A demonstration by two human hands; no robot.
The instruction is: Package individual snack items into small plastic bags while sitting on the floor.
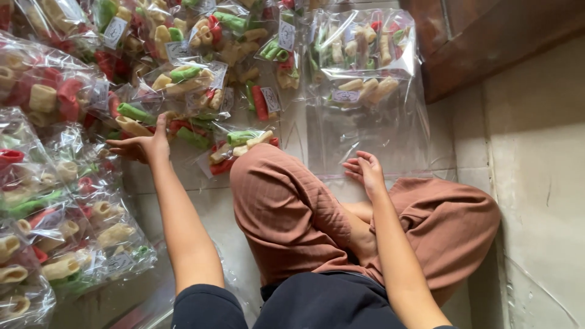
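I sit cross-legged on the pale floor [536, 183], my knees in rust-brown trousers [286, 207] filling the middle of what I see, with a dark wooden door frame [487, 42] up at the right. All along my left and ahead of me lies a heap of clear plastic packets [55, 201] stuffed with tube-shaped crackers in cream, red and green, each with a small paper label. My left hand [145, 143] reaches out to the packet just beyond my left knee [183, 131], fingers spread and resting on its near edge rather than closed round it. My right hand [364, 169] hovers above my right knee, palm up and fingers loosely curled, holding nothing, right by a large clear bag [365, 131] lying flat on the floor with a few packets [365, 55] at its far end. I judge these packets light and puffy; the film looks slick and crinkly, and the crackers inside brittle, so I would pinch a loose corner or the sealed top instead of squeezing the middle.
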